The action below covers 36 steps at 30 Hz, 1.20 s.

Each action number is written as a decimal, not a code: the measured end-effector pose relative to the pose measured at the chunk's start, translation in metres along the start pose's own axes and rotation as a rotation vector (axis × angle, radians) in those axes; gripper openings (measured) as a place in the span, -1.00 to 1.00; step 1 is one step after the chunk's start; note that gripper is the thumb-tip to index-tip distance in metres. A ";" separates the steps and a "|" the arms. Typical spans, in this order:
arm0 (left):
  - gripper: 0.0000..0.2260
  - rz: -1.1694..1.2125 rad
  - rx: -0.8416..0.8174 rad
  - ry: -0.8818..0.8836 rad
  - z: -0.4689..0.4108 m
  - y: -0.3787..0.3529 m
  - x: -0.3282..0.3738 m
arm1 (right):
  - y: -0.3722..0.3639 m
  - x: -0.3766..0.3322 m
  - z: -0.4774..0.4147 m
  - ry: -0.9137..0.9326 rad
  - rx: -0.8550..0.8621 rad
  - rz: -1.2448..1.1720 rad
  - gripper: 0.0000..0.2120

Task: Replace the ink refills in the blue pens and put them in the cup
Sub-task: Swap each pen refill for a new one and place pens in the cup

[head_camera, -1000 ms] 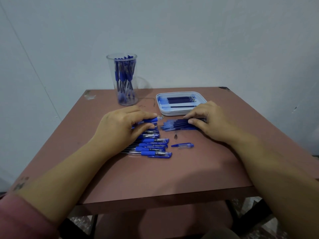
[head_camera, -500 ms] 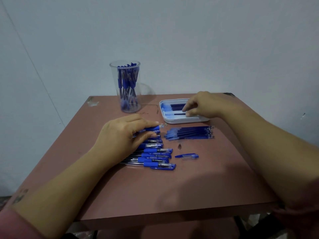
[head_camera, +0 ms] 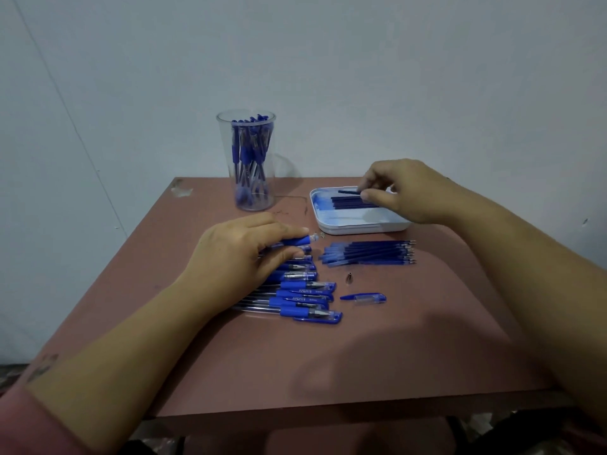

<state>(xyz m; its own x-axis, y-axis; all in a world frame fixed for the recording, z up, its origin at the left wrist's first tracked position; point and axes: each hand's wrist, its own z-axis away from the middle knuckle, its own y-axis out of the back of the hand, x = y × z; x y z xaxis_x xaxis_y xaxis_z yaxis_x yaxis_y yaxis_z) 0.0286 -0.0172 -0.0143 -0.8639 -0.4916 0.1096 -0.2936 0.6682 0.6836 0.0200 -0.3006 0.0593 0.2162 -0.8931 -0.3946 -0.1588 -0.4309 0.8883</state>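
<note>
My left hand (head_camera: 243, 254) grips an open blue pen barrel (head_camera: 297, 240) at the top of a row of blue pens (head_camera: 302, 295) lying on the table. My right hand (head_camera: 404, 192) hovers over the white tray (head_camera: 364, 226) and pinches one dark blue refill (head_camera: 348, 192) above the refills lying inside. A bundle of loose refills (head_camera: 368, 253) lies in front of the tray. A metal pen tip (head_camera: 349, 277) and a blue cap (head_camera: 364, 297) lie separately below it. The clear cup (head_camera: 246, 159) at the back holds several blue pens.
The brown table (head_camera: 295, 366) stands against a pale wall, with its front edge close to me. The cup stands left of the tray near the back edge. A chipped patch (head_camera: 180, 188) marks the back left corner.
My right hand left the loose refill bundle, moved back to the tray and lifted one refill out of it. My left hand stayed on the pen barrel.
</note>
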 end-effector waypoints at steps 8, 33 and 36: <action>-0.69 0.001 0.007 -0.005 0.000 -0.001 0.004 | -0.020 -0.012 0.076 0.096 0.237 -0.282 -0.80; -0.69 0.028 -0.012 0.050 -0.001 -0.001 0.005 | -0.043 -0.005 0.081 0.133 0.199 -0.384 -0.74; -0.71 0.018 -0.025 0.016 0.000 0.001 0.004 | -0.045 -0.004 0.080 0.166 0.221 -0.332 -0.73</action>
<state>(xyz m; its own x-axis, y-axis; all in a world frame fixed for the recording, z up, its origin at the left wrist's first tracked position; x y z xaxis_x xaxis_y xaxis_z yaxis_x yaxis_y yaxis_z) 0.0249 -0.0183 -0.0133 -0.8622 -0.4887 0.1335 -0.2677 0.6631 0.6990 -0.0504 -0.2882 0.0019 0.4398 -0.6759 -0.5914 -0.2529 -0.7251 0.6406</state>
